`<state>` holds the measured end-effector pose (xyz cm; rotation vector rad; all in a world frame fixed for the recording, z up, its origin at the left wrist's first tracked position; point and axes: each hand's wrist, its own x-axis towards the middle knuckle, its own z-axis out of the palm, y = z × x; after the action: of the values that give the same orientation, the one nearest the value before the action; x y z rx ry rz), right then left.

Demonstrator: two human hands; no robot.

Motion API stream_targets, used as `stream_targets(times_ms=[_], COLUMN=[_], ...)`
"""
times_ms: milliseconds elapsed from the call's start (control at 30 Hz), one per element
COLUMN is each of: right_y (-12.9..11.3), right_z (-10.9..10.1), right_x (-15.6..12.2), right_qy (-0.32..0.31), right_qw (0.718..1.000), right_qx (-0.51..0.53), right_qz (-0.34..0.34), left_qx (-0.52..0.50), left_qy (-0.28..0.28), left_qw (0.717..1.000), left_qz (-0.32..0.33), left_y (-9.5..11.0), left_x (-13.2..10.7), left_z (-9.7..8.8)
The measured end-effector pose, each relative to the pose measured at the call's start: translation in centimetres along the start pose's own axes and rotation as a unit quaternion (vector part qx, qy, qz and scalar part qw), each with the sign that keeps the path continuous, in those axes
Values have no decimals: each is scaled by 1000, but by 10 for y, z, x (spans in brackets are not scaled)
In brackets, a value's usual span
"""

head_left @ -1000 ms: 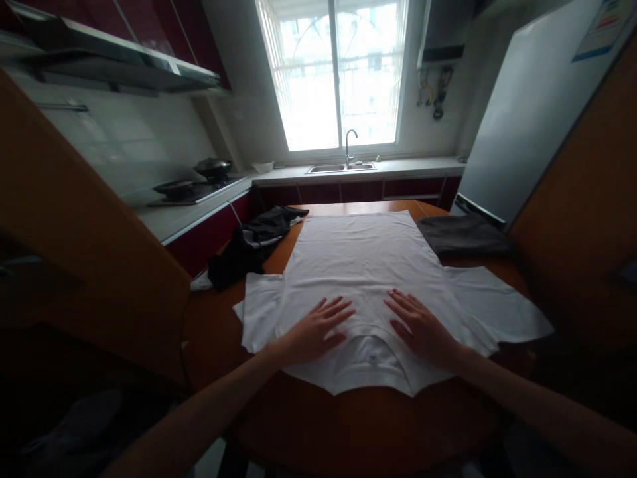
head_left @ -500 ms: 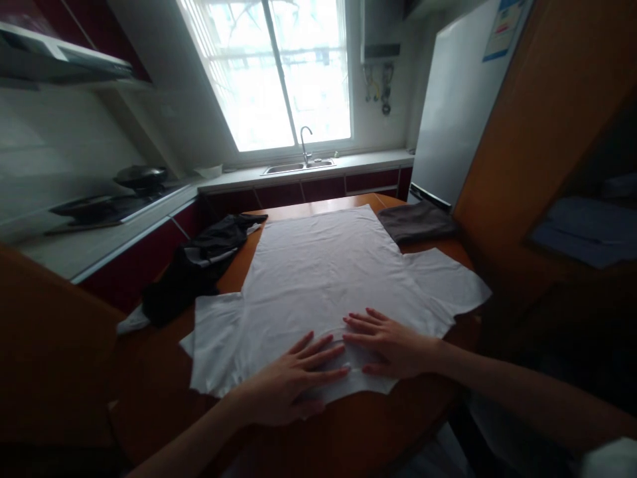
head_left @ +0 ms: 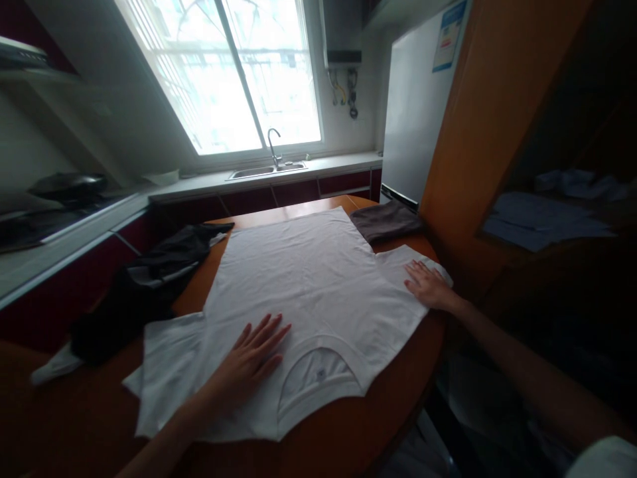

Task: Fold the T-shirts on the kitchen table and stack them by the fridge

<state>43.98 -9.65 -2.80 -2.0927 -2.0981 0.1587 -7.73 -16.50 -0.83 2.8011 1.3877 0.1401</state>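
Note:
A white T-shirt (head_left: 298, 285) lies spread over the wooden table (head_left: 393, 405), its neckline toward me and its hem at the far side. My left hand (head_left: 251, 358) rests on the shirt left of the collar, fingers stretched out. Over on the right sleeve lies my right hand (head_left: 428, 285), palm down with its fingers extended. Neither hand grips the cloth. Inside the round neck opening a small label (head_left: 321, 375) shows. The left sleeve (head_left: 169, 365) is flat, partly covered by my left forearm.
A dark garment (head_left: 134, 292) lies heaped along the table's left edge. Folded dark grey cloth (head_left: 385, 220) sits at the far right corner. Beyond the table are a counter with a sink (head_left: 266, 170), a stove with a pan (head_left: 67, 186) and a fridge (head_left: 415, 113).
My hands have moved apart from the collar: the right out to the right sleeve, the left further left. The neck opening is now uncovered. The view has turned somewhat to the right.

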Motion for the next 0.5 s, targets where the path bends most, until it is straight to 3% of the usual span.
stream_targets(times_ms=[133,367,500], right_y=[22,40,33], right_z=[-2,-15,-23], right_x=[11,36,50], right_qy=[-19,-30,35], right_qw=[1000,999,999], right_qx=[-10,-1,4], right_qz=[-3,-23,-26], left_qx=[9,9,10], left_qy=[-3,3,7], left_qw=[1000,1000,1000], left_qz=[-7,-8,-6], left_y=[3,4,3], left_x=[0,0,0], left_z=[-2,-2,-1])
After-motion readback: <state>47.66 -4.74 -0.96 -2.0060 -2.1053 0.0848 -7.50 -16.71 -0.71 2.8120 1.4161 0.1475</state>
